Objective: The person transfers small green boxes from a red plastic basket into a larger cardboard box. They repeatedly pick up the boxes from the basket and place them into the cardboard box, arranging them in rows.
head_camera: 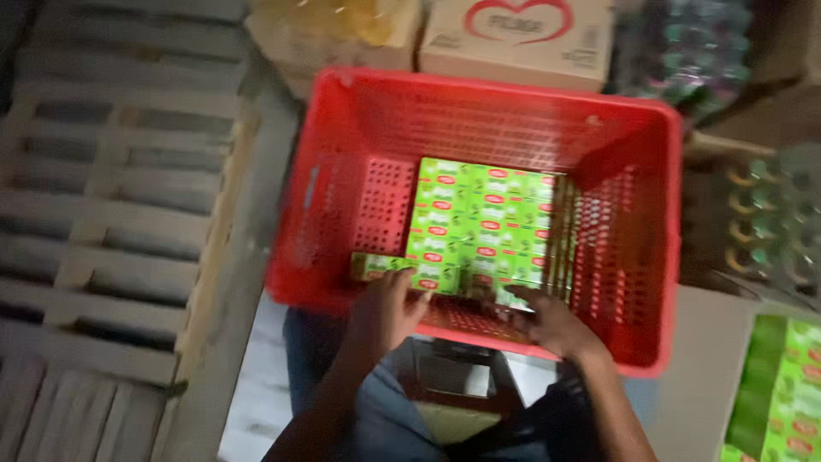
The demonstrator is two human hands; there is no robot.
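From the head camera I look down into a red crate [376, 128] with perforated walls, resting across my lap. Inside it, green boxes [483, 222] lie packed flat in rows against the near wall, filling the middle of the crate floor, and a few more stand on edge along the right side of that block. The left part of the crate floor shows bare.

My left hand [385, 312] reaches over the near rim and closes its fingers on a single green box [376, 265] lying flat at the near left corner of the packed block, touching its neighbours. My right hand [552, 325] comes over the near rim further right, fingers spread and laid flat at the near edge of the green boxes; I cannot tell whether it grips anything.

Beyond the far wall of the crate stand two cardboard cartons [517, 38]. A wooden pallet [103, 197] fills the left of the view. On the right, shrink-wrapped bottles [770, 222] sit beside the crate, and at the bottom right corner another stack of green packs [782, 393] shows. The picture is blurred, so finer detail is lost
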